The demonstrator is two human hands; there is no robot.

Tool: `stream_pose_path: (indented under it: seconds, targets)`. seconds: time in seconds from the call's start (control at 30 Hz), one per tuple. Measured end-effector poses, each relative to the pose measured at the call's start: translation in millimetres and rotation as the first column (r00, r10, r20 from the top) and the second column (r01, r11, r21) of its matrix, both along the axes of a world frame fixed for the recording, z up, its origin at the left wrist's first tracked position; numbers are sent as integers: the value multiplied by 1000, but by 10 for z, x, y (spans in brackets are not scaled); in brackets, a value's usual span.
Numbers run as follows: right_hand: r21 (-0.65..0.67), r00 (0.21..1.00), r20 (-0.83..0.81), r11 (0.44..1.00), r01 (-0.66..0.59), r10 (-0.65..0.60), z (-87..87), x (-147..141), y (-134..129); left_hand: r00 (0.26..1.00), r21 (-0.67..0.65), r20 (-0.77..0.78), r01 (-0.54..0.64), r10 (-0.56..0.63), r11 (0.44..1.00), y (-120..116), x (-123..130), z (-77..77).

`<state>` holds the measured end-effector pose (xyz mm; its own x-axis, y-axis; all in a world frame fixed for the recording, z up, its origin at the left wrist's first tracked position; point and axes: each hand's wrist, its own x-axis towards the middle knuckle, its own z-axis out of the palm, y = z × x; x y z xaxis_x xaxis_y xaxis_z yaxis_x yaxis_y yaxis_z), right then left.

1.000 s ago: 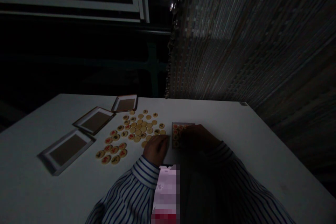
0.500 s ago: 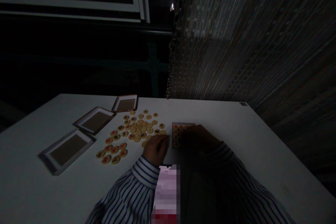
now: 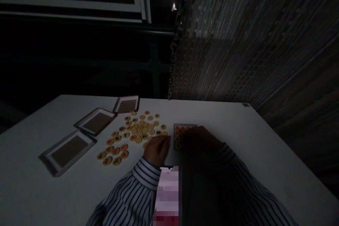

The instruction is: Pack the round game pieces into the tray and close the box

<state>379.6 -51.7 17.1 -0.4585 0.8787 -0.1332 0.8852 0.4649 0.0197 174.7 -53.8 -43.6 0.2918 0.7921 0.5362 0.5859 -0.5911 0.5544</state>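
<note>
My right hand [image 3: 200, 139] is over a shallow box [image 3: 185, 125] that holds rows of round xiangqi pieces [image 3: 182, 128], some with red and some with black characters. Its fingers are in deep shadow, so what they hold, if anything, is hidden. My left hand [image 3: 156, 148] rests on the table just left of the box, its fingers curled together; I cannot make out anything in them. Beside and beyond it lies a loose spread of xiangqi pieces [image 3: 140, 129], some face up with red or black marks, others showing plain wood.
Three open shallow trays stand along the left: a near one [image 3: 67, 150], a middle one [image 3: 95, 122] and a far one [image 3: 126, 105]. A lit phone screen [image 3: 166, 190] shows between my forearms on the white table [image 3: 265, 155]. A string curtain [image 3: 225, 42] hangs behind.
My right hand has shifted very slightly over the box. The left hand and the loose pieces stay practically where they were.
</note>
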Motion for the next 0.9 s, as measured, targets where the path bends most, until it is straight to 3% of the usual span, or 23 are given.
stream_pose_path:
  seconds: [0.7,0.9]
  targets:
    - [40,999,15,998,-40,39,-10,5,-14,1000,3,2,-13,13,1000,8,-3,-13]
    - [-7,1000,10,1000,-12,12,-8,4,-5,1000,-12,-15,-13,13,1000,3,-2,-12]
